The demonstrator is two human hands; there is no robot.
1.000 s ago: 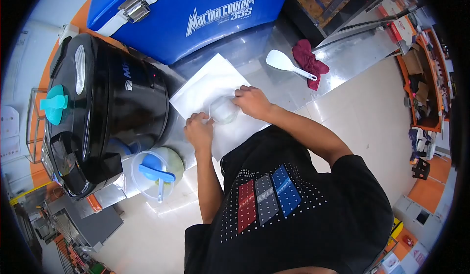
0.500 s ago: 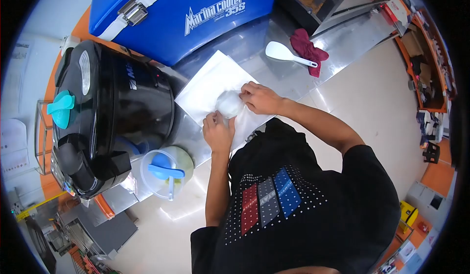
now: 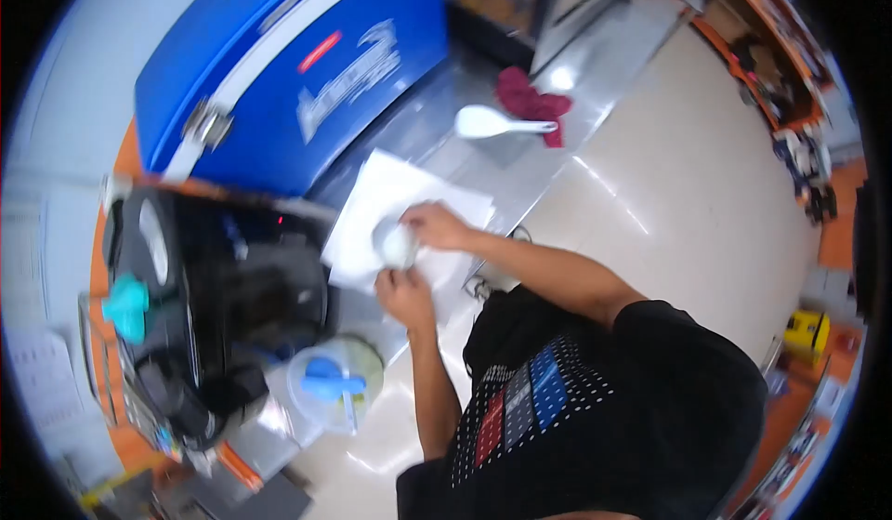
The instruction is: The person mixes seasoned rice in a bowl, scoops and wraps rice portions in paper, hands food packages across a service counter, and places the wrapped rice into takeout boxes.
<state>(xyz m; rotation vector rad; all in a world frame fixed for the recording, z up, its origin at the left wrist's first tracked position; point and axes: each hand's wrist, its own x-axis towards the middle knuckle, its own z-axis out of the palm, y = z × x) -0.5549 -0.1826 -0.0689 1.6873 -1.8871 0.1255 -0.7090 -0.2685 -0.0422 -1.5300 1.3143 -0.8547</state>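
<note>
A round, pale translucent item (image 3: 395, 244) lies on white paper sheets (image 3: 379, 188) on the metal counter. My left hand (image 3: 405, 297) is at its lower edge, fingers bent and closed against it. At its upper right side, my right hand (image 3: 437, 226) has its fingers pinched on the rim. The frame is smeared by motion, so what the item is made of cannot be told. Up and to the right, a white rice paddle (image 3: 488, 122) lies partly on a dark red cloth (image 3: 530, 97).
A blue cooler box (image 3: 297, 74) stands behind the paper. On the left is a large black rice cooker (image 3: 251, 278) with a teal scoop (image 3: 127, 308) on it. A clear tub (image 3: 311, 413) with blue utensils sits at the counter's near edge. Shelves (image 3: 771, 74) stand far right.
The view has turned and shifted, so the cooler, cooker and paper appear lower. Both hands stay at the round item, in nearly the same places around it.
</note>
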